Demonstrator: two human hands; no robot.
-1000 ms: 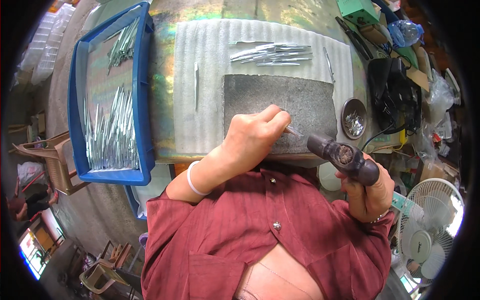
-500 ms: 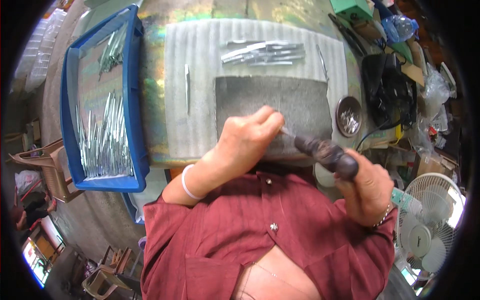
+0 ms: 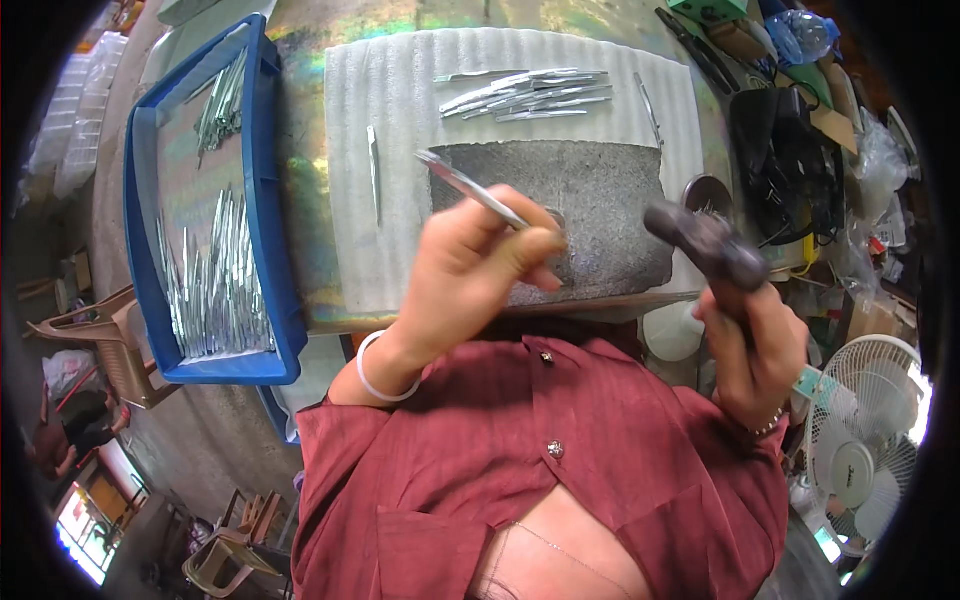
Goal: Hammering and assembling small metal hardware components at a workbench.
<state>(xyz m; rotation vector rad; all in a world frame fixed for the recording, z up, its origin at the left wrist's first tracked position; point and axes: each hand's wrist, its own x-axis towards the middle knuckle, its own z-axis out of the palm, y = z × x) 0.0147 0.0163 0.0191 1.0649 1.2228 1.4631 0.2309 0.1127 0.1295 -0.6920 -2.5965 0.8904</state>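
My left hand [image 3: 480, 255] pinches a slim silver metal strip [image 3: 468, 187], which tilts up and to the left above the corner of a dark grey slab [image 3: 610, 215]. In my right hand [image 3: 755, 345] is a hammer [image 3: 715, 245], its dark head raised off the slab's right edge. Beyond the slab several similar metal strips [image 3: 525, 93] lie in a loose pile on a white foam sheet [image 3: 350, 270]. One single strip [image 3: 374, 175] rests to the left of the slab and another thin piece [image 3: 648, 108] to the right.
A blue tray [image 3: 268, 200] with two bunches of metal strips stands on the left. A round dish [image 3: 708, 190] of small shiny bits sits behind the hammer. To the right are a black bag-like object [image 3: 785, 165], a bottle [image 3: 800, 38] and a fan [image 3: 855, 450].
My left hand has turned, so the metal strip now points up and to the left. The hammer has been drawn away from the left hand and now stands more upright.
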